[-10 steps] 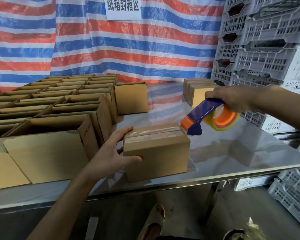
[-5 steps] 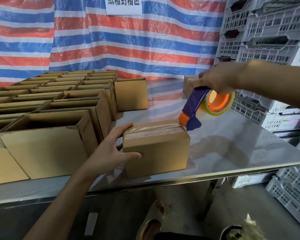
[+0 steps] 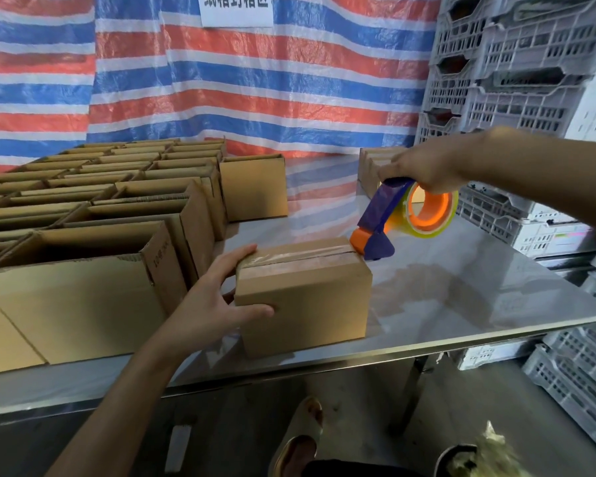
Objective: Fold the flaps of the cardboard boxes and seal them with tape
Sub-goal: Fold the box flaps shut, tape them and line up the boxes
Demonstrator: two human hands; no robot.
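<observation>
The handle of the blue-and-orange plastic tape dispenser [image 3: 375, 232] is hidden inside the right hand [image 3: 427, 166], whose fingers curl round it. Its orange nose touches the far right top edge of the small closed brown cardboard box [image 3: 303, 301]. The roll of clear tape on an orange core [image 3: 427, 211] hangs behind the dispenser, above the tabletop.

A strip of clear tape runs along the box's top seam, though its glare makes the ends hard to trace. The left hand [image 3: 217, 304] grips the box's left end, thumb on the near face and forefinger along the top edge; the other fingers are out of sight behind the box.

The box stands near the front edge of the shiny steel tabletop [image 3: 479, 297]. Rows of open brown cardboard boxes [image 3: 100, 208] fill the tabletop's left part, cut off by the frame. A low stack of flat cardboard [image 3: 369, 166] at the far right is partly covered by the right hand.

Behind hangs a red, white and blue striped tarpaulin [image 3: 272, 98] with a white paper sign [image 3: 236, 10] cropped at the top. Grey plastic crates [image 3: 516, 70] are stacked on the right. Something pale and blurred lies at the lower right.
</observation>
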